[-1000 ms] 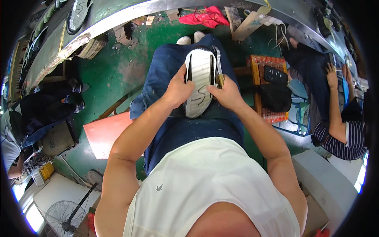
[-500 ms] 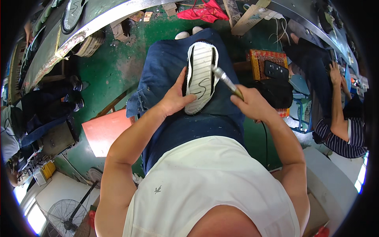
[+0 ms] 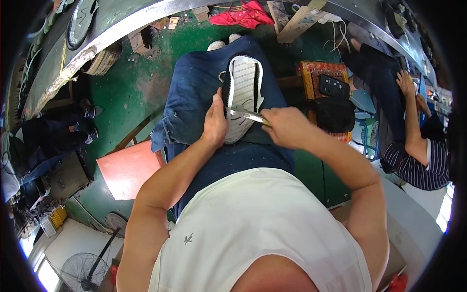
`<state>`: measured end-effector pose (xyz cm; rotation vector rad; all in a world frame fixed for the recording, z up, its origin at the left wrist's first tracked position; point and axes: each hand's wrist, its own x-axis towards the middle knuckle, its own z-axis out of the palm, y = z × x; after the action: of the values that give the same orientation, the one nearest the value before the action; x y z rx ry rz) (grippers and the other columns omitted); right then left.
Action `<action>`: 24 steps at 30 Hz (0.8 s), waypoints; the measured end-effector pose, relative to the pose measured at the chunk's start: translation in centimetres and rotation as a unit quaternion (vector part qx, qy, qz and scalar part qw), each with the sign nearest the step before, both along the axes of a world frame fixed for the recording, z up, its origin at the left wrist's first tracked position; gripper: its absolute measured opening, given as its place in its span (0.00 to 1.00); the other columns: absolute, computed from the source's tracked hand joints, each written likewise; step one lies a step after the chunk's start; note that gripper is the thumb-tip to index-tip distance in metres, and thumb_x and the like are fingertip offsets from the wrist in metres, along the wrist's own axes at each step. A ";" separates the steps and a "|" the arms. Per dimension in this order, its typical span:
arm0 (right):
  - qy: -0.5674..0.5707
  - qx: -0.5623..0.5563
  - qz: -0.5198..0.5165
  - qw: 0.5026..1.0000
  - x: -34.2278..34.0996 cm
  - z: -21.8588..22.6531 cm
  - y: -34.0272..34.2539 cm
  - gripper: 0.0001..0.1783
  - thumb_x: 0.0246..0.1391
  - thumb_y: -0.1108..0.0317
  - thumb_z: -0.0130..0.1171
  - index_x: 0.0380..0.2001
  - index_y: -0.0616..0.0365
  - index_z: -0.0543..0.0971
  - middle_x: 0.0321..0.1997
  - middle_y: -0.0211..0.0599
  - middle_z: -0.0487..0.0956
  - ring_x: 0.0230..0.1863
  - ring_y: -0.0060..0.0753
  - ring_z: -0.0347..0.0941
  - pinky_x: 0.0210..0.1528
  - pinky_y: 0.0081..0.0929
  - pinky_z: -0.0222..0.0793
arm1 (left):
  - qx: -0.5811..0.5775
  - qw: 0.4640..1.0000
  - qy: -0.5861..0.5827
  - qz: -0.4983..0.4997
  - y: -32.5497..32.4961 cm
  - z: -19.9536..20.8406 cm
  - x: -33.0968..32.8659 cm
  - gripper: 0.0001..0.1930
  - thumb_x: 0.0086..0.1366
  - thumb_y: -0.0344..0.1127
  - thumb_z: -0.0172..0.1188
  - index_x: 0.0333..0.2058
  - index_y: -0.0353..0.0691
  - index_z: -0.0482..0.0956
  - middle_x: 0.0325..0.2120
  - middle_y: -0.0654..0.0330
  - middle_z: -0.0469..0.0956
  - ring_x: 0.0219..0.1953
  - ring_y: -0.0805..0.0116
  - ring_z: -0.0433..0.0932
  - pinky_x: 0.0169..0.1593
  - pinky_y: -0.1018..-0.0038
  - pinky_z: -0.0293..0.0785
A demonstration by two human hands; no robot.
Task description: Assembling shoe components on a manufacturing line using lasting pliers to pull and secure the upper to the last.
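A shoe upper (image 3: 242, 85) lies bottom up across my jeans, its black edge folded around a pale, striped insole board with a dark squiggle. My left hand (image 3: 215, 121) holds its left side, the thumb along the edge and the other fingers mostly hidden underneath. My right hand (image 3: 288, 127) is closed around the handle of a hammer (image 3: 252, 116). The metal head lies over the left edge of the shoe bottom, close to my left fingers; whether it touches the board I cannot tell. White material stands up along the shoe's right edge.
A metal-edged bench (image 3: 141, 14) curves across the far side, with another shoe bottom (image 3: 81, 22) at its left. Right of my knees, a black phone (image 3: 333, 85) and a black bag (image 3: 333, 114) rest on an orange patterned seat. A pink board (image 3: 130, 170) stands left. Other people sit on both sides.
My right hand has brought the hammer leftward, from the shoe's right edge across to its left edge. My left thumb has moved off the board onto the shoe's side.
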<state>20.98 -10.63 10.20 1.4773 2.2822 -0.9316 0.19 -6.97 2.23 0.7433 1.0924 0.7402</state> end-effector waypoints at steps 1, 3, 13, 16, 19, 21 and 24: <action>0.059 0.041 -0.062 0.995 -0.6 -1.5 -1.3 0.14 0.54 0.67 0.62 0.41 0.62 0.74 0.38 0.51 0.80 0.42 0.52 0.79 0.43 0.46 0.74 | 0.028 0.998 0.041 0.035 0.2 -1.0 0.5 0.33 0.80 0.52 0.32 0.70 0.31 0.57 0.64 0.46 0.69 0.66 0.55 0.69 0.67 0.68 0.63; 0.130 0.102 -0.132 0.977 -1.2 -3.0 -2.8 0.15 0.55 0.66 0.62 0.44 0.61 0.75 0.39 0.51 0.80 0.42 0.52 0.78 0.46 0.46 0.74 | 0.104 0.986 0.125 0.019 0.5 -5.2 0.0 0.32 0.80 0.52 0.33 0.68 0.32 0.61 0.60 0.44 0.73 0.63 0.52 0.72 0.65 0.67 0.66; -0.028 0.199 -0.066 0.977 1.6 0.3 1.8 0.30 0.56 0.66 0.63 0.58 0.70 0.69 0.49 0.50 0.77 0.51 0.53 0.75 0.48 0.44 0.76 | 0.329 0.897 0.290 -0.056 0.8 -3.6 -0.3 0.25 0.78 0.41 0.39 0.65 0.30 0.66 0.61 0.35 0.70 0.63 0.41 0.71 0.63 0.63 0.70; 0.038 0.182 -0.129 0.974 2.3 -2.3 1.9 0.23 0.56 0.66 0.63 0.52 0.63 0.72 0.45 0.47 0.78 0.45 0.53 0.77 0.42 0.46 0.75 | 0.443 0.840 0.306 -0.072 1.2 -3.9 -0.7 0.25 0.76 0.38 0.43 0.68 0.33 0.62 0.68 0.36 0.59 0.66 0.40 0.67 0.64 0.63 0.70; 0.105 0.238 -0.180 0.949 2.6 -5.1 0.2 0.14 0.57 0.68 0.59 0.45 0.59 0.74 0.37 0.46 0.78 0.39 0.53 0.78 0.39 0.48 0.75 | 0.447 0.826 0.296 -0.176 1.4 -2.4 -0.9 0.28 0.74 0.37 0.47 0.71 0.45 0.59 0.72 0.40 0.48 0.65 0.37 0.66 0.62 0.62 0.72; 0.099 0.180 -0.186 0.961 4.0 -5.0 0.2 0.12 0.57 0.68 0.59 0.44 0.59 0.74 0.36 0.47 0.78 0.39 0.55 0.78 0.39 0.48 0.74 | 0.426 0.819 0.314 -0.221 1.9 -1.2 -1.0 0.28 0.74 0.36 0.46 0.71 0.44 0.58 0.72 0.39 0.47 0.66 0.37 0.65 0.63 0.63 0.70; 0.117 0.081 -0.179 0.973 5.8 -2.6 2.1 0.09 0.60 0.67 0.58 0.40 0.61 0.75 0.30 0.47 0.78 0.34 0.53 0.78 0.37 0.45 0.73 | 0.439 0.789 0.340 -0.262 2.3 -1.0 -1.0 0.29 0.74 0.36 0.47 0.72 0.49 0.57 0.72 0.36 0.46 0.62 0.33 0.68 0.60 0.60 0.74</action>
<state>26.80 -8.55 7.56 1.9953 2.3436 -1.0875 -0.80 -4.66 1.21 2.1538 1.0451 0.4601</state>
